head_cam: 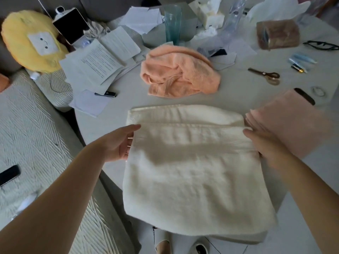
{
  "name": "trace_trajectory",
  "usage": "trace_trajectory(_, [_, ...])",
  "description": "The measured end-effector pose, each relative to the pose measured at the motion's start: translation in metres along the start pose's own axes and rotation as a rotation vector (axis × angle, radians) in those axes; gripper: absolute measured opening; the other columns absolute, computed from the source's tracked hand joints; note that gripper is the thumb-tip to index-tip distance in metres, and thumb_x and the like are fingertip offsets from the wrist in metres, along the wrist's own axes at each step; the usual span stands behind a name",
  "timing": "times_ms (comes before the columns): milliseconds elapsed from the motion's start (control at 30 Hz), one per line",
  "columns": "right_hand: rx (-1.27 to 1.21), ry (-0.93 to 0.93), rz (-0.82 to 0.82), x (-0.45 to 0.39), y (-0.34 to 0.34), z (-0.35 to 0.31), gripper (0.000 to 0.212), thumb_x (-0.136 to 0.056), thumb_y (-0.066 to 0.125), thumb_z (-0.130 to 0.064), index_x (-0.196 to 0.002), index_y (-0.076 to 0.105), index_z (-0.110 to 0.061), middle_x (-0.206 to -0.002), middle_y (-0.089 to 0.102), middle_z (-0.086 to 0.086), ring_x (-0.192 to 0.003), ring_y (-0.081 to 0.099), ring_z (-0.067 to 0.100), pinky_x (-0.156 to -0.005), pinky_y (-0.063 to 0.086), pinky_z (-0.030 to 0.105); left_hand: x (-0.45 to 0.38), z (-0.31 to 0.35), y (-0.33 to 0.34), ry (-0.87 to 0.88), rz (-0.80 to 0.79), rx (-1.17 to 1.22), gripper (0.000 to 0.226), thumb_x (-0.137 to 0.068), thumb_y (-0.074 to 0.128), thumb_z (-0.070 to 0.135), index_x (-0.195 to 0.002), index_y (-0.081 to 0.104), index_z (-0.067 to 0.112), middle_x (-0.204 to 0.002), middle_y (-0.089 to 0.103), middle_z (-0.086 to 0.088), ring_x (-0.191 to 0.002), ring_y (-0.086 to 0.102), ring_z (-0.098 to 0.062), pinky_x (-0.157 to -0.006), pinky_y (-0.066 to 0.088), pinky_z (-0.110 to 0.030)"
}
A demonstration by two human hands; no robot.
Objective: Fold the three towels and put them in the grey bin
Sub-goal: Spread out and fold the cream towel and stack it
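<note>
A cream towel (pixel 192 171) lies spread on the near part of the round white tabletop (pixel 117 110), its near edge hanging over the rim toward the person. A fold runs across its far part, so a doubled band lies along the far edge.

The left hand (pixel 119 143) is at the towel's left edge; its thumb lies on top of the cloth and the fingers curl around the edge, pinching it. The right hand (pixel 264 143) is at the right edge, blurred, with its fingers on the fold line; whether they grip the cloth or only press on it cannot be told.

Just beside the right hand, a pale pink towel (pixel 293 123) lies folded flat, touching the cream towel's right corner. Beyond the cream towel, a peach towel (pixel 179 74) sits crumpled in a heap near the middle of the tabletop.

Scissors (pixel 266 76) lie to the right of the peach towel, and loose papers (pixel 99 63) are piled to its left.
</note>
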State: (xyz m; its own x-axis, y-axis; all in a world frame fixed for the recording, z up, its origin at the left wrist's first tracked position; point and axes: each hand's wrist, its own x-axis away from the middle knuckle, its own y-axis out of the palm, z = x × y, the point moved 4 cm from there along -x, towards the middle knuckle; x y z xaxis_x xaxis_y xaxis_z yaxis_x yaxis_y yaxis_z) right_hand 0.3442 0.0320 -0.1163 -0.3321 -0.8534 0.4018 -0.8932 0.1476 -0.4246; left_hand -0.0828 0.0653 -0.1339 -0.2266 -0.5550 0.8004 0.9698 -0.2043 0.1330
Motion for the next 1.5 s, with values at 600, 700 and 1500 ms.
trace_trajectory(600, [0.147, -0.259, 0.132, -0.059, 0.033, -0.019, 0.009, -0.086, 0.063, -0.023, -0.092, 0.068, -0.019, -0.084, 0.073, -0.006, -0.078, 0.067, 0.011, -0.072, 0.053, 0.035, -0.038, 0.058, 0.001, 0.494, 0.377, -0.077, 0.02, -0.076, 0.061, 0.028, -0.084, 0.073, 0.014, -0.088, 0.069, -0.014, -0.082, 0.065, -0.028, -0.077, 0.052, -0.044])
trace_trajectory(700, [0.24, -0.281, 0.213, -0.051, 0.028, -0.018, 0.021, -0.081, 0.058, -0.032, -0.078, 0.059, -0.011, -0.072, 0.065, -0.001, -0.067, 0.059, 0.017, -0.059, 0.044, 0.033, -0.031, 0.048, -0.001, 0.462, 0.404, -0.113, 0.023, -0.074, 0.057, 0.031, -0.084, 0.075, 0.021, -0.084, 0.071, -0.013, -0.078, 0.067, -0.029, -0.073, 0.053, -0.043])
trace_trajectory(1500, [0.103, -0.397, 0.174, -0.061, 0.024, -0.048, 0.013, -0.083, 0.072, -0.021, -0.095, 0.072, -0.026, -0.081, 0.066, -0.003, -0.069, 0.056, 0.011, -0.065, 0.045, 0.026, -0.045, 0.068, -0.019, 0.553, 0.802, -0.295, 0.012, -0.081, 0.064, 0.035, -0.082, 0.076, 0.032, -0.073, 0.07, 0.013, -0.081, 0.066, -0.014, -0.068, 0.05, -0.027])
